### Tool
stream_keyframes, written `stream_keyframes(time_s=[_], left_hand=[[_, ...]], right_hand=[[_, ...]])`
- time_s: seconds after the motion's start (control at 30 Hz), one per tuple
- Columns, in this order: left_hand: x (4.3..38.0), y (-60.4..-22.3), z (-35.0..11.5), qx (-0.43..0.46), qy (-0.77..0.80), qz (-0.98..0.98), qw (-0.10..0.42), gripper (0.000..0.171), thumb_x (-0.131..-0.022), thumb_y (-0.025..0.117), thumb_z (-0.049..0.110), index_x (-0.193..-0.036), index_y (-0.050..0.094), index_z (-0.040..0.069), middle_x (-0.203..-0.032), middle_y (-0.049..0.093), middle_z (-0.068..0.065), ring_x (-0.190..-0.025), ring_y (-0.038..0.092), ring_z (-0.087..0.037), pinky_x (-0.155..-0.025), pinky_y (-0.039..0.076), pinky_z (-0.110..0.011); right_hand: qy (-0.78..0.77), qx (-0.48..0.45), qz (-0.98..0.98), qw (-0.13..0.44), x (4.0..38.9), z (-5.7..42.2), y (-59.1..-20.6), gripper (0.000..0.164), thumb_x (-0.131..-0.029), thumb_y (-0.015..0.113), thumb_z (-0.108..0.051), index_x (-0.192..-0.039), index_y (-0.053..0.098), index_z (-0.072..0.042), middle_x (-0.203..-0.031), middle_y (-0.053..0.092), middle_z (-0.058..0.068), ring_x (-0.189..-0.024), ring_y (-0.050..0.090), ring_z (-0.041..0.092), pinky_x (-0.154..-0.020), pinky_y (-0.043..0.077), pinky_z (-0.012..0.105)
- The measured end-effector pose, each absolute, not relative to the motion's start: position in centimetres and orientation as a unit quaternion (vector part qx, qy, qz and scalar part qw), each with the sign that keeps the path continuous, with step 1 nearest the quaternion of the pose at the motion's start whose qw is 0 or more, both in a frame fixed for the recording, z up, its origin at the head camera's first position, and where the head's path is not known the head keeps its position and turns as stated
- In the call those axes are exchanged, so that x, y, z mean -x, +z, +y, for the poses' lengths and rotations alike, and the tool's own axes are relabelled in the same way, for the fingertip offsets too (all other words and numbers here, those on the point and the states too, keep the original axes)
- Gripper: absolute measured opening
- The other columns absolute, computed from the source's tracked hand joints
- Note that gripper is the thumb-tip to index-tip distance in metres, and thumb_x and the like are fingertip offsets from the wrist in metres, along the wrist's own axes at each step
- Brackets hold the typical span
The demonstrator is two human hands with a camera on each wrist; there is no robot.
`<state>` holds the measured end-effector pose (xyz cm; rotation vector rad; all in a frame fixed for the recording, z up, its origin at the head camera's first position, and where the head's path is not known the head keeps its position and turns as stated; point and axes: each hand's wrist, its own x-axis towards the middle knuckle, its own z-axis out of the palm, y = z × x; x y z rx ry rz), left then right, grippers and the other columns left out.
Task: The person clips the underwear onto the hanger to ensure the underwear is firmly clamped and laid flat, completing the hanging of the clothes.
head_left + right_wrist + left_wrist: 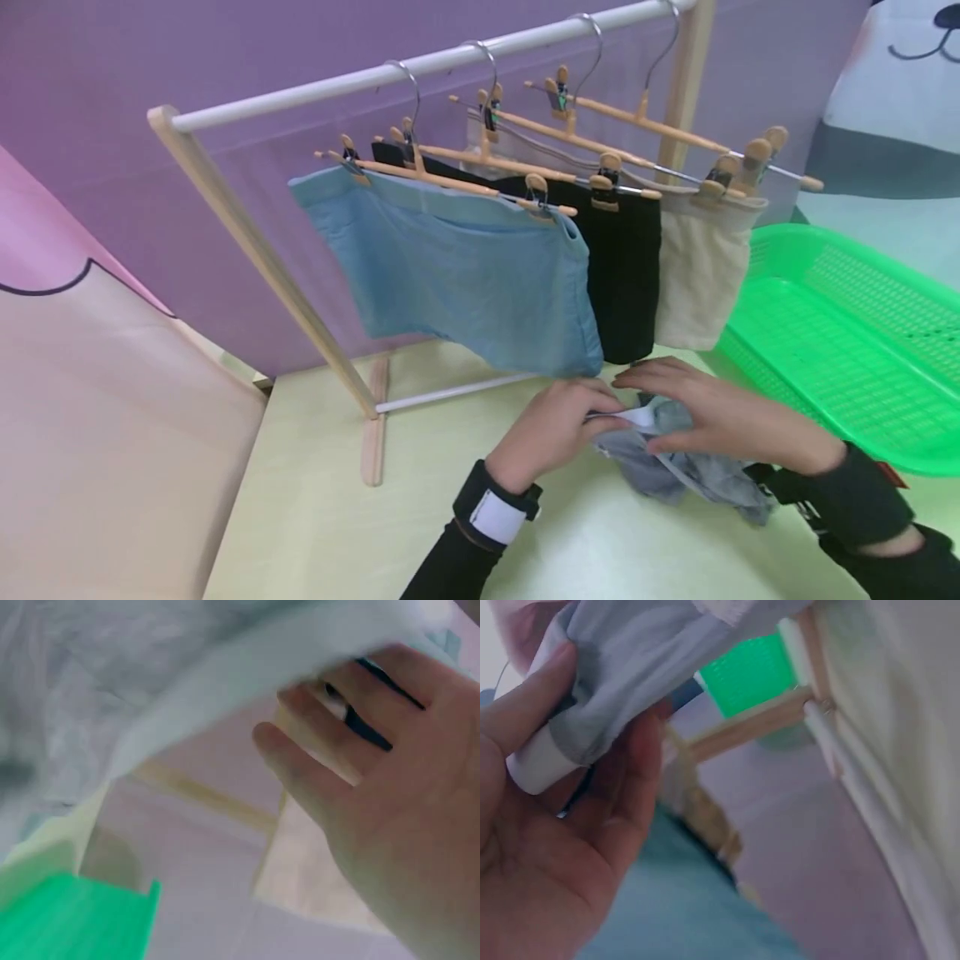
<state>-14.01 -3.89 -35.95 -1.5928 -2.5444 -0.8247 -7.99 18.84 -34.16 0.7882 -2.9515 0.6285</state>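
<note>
A crumpled grey garment [705, 479] with a white waistband [641, 417] is held low over the table, in front of the rack. My left hand [555, 429] pinches the band between thumb and fingers; the left wrist view shows the band [544, 761] folded over in that hand [547, 862]. On the garment's other side, my right hand [720, 417] has its fingers extended and spread from the thumb. In the right wrist view those fingers [307, 761] reach behind the blurred band, not curled round it. The garment's exact kind is unclear.
A wooden rack with a white rail [420, 67] carries several clip hangers. Light-blue shorts [465, 275], a black garment [622, 283] and a beige garment [697, 267] hang there; the rearmost hanger [667, 129] appears bare. A green basket [825, 333] stands right. Purple fabric [247, 50] lies behind.
</note>
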Motion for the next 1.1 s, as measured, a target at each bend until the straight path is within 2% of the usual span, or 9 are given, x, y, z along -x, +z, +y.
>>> stream_keyframes(time_s=[0.17,0.27,0.43,0.6,0.7,0.83,0.93,1.03,1.1], left_hand=[[14.4,-34.9,-6.5,0.502,-0.313,-0.806,0.018,0.021,-0.093,0.068,0.024,-0.109,0.077,0.015,-0.099,0.075,0.005,-0.091,0.066,-0.003,-0.081,0.047,-0.010],[15.0,-34.6,-8.7,0.476,-0.346,-0.808,0.025,0.019,-0.092,0.070,0.020,-0.108,0.078,0.014,-0.100,0.076,0.003,-0.091,0.068,-0.006,-0.081,0.050,-0.015],[15.7,-34.3,-12.5,0.442,-0.382,-0.811,0.039,0.018,-0.091,0.071,0.015,-0.107,0.078,0.014,-0.108,0.075,0.001,-0.099,0.070,-0.009,-0.085,0.054,-0.022],[15.6,-33.5,-15.7,0.409,-0.401,-0.818,0.047,0.021,-0.093,0.067,0.013,-0.112,0.076,0.016,-0.111,0.075,0.003,-0.103,0.069,-0.009,-0.088,0.055,-0.027],[15.6,-33.0,-17.3,0.397,-0.399,-0.822,0.086,0.025,-0.092,0.068,0.010,-0.115,0.075,0.018,-0.111,0.074,0.005,-0.103,0.069,-0.009,-0.111,0.038,-0.038],[15.5,-32.3,-19.3,0.366,-0.405,-0.827,0.133,0.031,-0.092,0.067,0.008,-0.121,0.072,0.017,-0.116,0.073,0.002,-0.088,0.069,-0.007,-0.114,0.029,-0.050],[15.5,-31.9,-20.6,0.343,-0.418,-0.829,0.143,0.034,-0.094,0.064,0.005,-0.127,0.069,0.015,-0.123,0.070,-0.001,-0.064,0.054,-0.003,-0.079,0.052,-0.031],[15.1,-31.5,-21.6,0.334,-0.416,-0.830,0.164,0.030,-0.093,0.066,0.006,-0.121,0.072,0.015,-0.116,0.073,0.000,-0.060,0.046,-0.004,-0.054,0.043,-0.023],[14.5,-31.0,-22.2,0.328,-0.417,-0.830,0.173,0.024,-0.091,0.070,0.007,-0.113,0.076,0.015,-0.105,0.076,0.001,-0.055,0.042,-0.004,-0.051,0.041,-0.021]], right_hand=[[0.250,-0.264,-0.931,-0.029,8.7,18.7,-34.4,0.028,-0.084,0.080,-0.033,-0.103,0.070,-0.016,-0.099,0.064,-0.008,-0.085,0.058,0.005,-0.069,0.053,0.026],[0.270,-0.279,-0.922,0.003,8.5,19.4,-34.3,0.019,-0.084,0.080,-0.029,-0.089,0.065,-0.019,-0.081,0.056,-0.015,-0.070,0.049,-0.002,-0.058,0.045,0.020],[0.289,-0.300,-0.909,0.033,7.9,20.1,-33.4,0.013,-0.088,0.076,-0.024,-0.087,0.062,-0.026,-0.073,0.050,-0.021,-0.066,0.049,-0.004,-0.056,0.042,0.018],[0.279,-0.270,-0.921,0.043,7.3,20.3,-32.2,0.010,-0.089,0.074,-0.024,-0.090,0.066,-0.029,-0.076,0.057,-0.022,-0.067,0.053,-0.003,-0.058,0.044,0.018],[0.266,-0.252,-0.927,0.075,6.9,20.6,-31.7,0.015,-0.086,0.078,-0.020,-0.090,0.067,-0.030,-0.077,0.060,-0.023,-0.067,0.052,-0.004,-0.057,0.045,0.018],[0.257,-0.234,-0.931,0.109,6.5,21.1,-31.2,0.020,-0.083,0.080,-0.016,-0.087,0.067,-0.030,-0.075,0.059,-0.024,-0.065,0.051,-0.003,-0.055,0.044,0.018],[0.252,-0.227,-0.932,0.130,6.1,21.3,-30.6,0.022,-0.084,0.079,-0.013,-0.088,0.068,-0.031,-0.074,0.060,-0.024,-0.065,0.052,-0.003,-0.056,0.044,0.017],[0.241,-0.219,-0.934,0.150,5.5,21.3,-29.9,0.026,-0.083,0.079,-0.011,-0.089,0.068,-0.034,-0.076,0.061,-0.024,-0.066,0.054,-0.003,-0.059,0.044,0.014],[0.236,-0.217,-0.933,0.166,5.0,21.3,-29.4,0.029,-0.081,0.081,-0.009,-0.089,0.069,-0.035,-0.077,0.062,-0.024,-0.066,0.054,-0.003,-0.060,0.044,0.013]])
